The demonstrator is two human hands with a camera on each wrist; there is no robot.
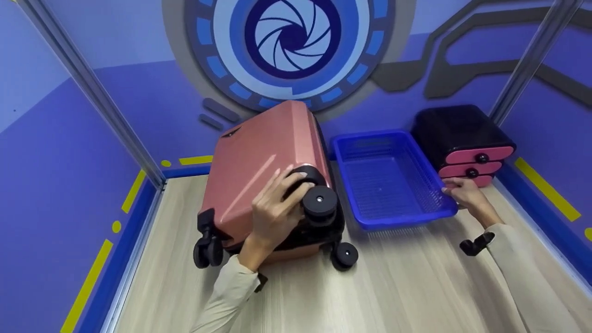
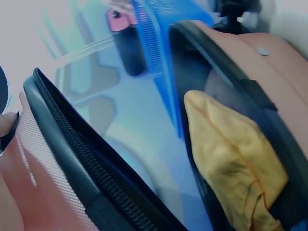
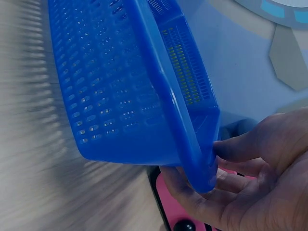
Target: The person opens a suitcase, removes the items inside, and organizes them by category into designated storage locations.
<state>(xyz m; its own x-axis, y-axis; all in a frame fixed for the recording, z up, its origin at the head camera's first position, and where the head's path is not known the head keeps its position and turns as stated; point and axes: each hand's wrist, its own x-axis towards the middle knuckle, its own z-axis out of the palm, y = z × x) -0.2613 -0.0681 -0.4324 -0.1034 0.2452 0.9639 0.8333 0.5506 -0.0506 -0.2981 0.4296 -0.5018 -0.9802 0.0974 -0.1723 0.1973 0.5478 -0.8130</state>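
Note:
A rose-pink hard-shell suitcase lies on its side with its wheels toward me. My left hand holds its shell by a lower corner, fingers curled at the black wheel housing beside a caster wheel. In the left wrist view the two shells stand apart at the zipper, and a yellow cloth item lies inside one half. To the right, my right hand pinches the near right corner of a blue plastic basket, thumb over the rim and fingers beneath it. Nothing shows inside the basket.
A small black drawer box with pink drawer fronts stands behind the basket's right side. Blue printed panels wall in the back and both sides. Pale wood-grain flooring stretches out in front of the suitcase and basket.

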